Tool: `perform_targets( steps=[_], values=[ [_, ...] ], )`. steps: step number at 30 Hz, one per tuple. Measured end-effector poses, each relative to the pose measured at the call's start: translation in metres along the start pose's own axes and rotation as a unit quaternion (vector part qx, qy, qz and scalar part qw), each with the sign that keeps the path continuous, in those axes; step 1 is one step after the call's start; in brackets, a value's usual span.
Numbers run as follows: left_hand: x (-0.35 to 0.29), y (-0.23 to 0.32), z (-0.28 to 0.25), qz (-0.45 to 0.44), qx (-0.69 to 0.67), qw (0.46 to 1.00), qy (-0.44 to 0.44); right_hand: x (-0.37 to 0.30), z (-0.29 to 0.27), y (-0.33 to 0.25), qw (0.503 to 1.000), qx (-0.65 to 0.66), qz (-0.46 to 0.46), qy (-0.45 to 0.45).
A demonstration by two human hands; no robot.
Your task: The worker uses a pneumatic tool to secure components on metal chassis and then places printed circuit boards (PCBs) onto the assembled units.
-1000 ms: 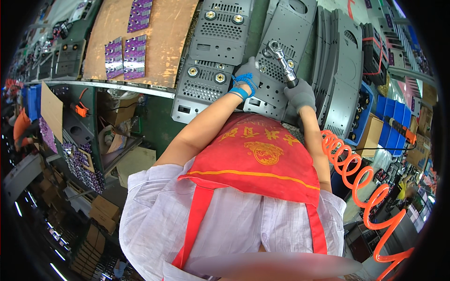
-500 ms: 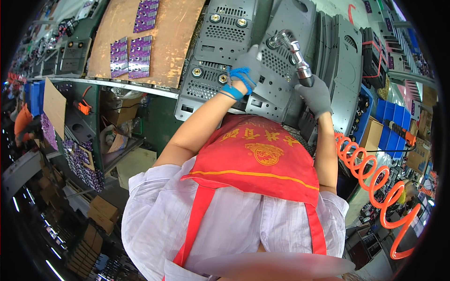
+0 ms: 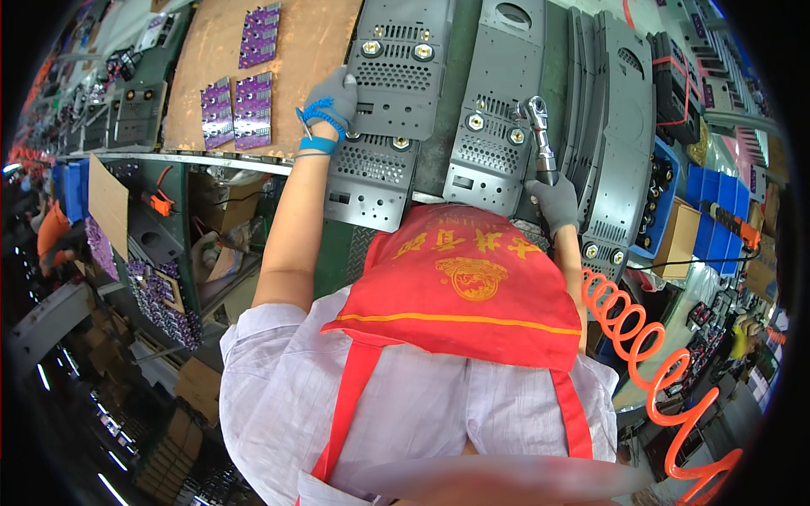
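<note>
On the bench (image 3: 433,160), my gloved R hand (image 3: 554,202) has its fingers wrapped round the handle of a chrome ratchet wrench (image 3: 543,143), tool head up at the R edge of a grey perforated panel (image 3: 488,158), nr a brass-coloured nut (image 3: 516,136). My L hand (image 3: 334,97), also gloved, is at the L edge of a neighbouring panel (image 3: 392,91); can't tell if those fingers pinch it. Purple circuit boards (image 3: 253,118) lie nearby, far L, on a wooden board (image 3: 308,34).

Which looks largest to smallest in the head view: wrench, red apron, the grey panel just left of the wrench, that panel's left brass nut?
Red apron, probably helped by nearness
Grey panel
Wrench
Left brass nut
</note>
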State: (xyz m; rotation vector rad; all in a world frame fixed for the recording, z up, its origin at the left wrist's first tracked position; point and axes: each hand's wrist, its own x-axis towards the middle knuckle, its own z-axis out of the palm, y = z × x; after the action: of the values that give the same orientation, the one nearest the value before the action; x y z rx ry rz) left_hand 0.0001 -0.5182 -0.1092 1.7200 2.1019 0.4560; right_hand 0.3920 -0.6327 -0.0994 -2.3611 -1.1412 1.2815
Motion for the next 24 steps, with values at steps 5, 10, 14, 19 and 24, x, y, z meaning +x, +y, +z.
perform_targets(
  steps=[5, 10, 14, 19, 24],
  values=[
    [-0.014, 0.051, -0.017, -0.029, 0.209, 0.974, 0.089, -0.003, 0.006, 0.017, 0.995, -0.087, 0.016, 0.046],
    [-0.080, 0.122, 0.039, 0.348, -0.121, 0.928, 0.053, -0.012, 0.010, 0.012, 0.989, -0.133, 0.015, 0.057],
    [-0.117, 0.109, 0.114, 0.138, -0.052, 0.987, -0.069, -0.019, 0.012, 0.011, 0.991, -0.117, 0.045, 0.046],
    [-0.118, 0.080, 0.142, 0.032, -0.038, 0.983, -0.175, -0.024, 0.025, 0.039, 0.995, -0.072, 0.020, 0.061],
    [-0.115, 0.089, 0.135, 0.053, -0.049, 0.985, -0.157, -0.035, 0.017, 0.017, 0.993, -0.093, 0.044, 0.059]
  ],
)
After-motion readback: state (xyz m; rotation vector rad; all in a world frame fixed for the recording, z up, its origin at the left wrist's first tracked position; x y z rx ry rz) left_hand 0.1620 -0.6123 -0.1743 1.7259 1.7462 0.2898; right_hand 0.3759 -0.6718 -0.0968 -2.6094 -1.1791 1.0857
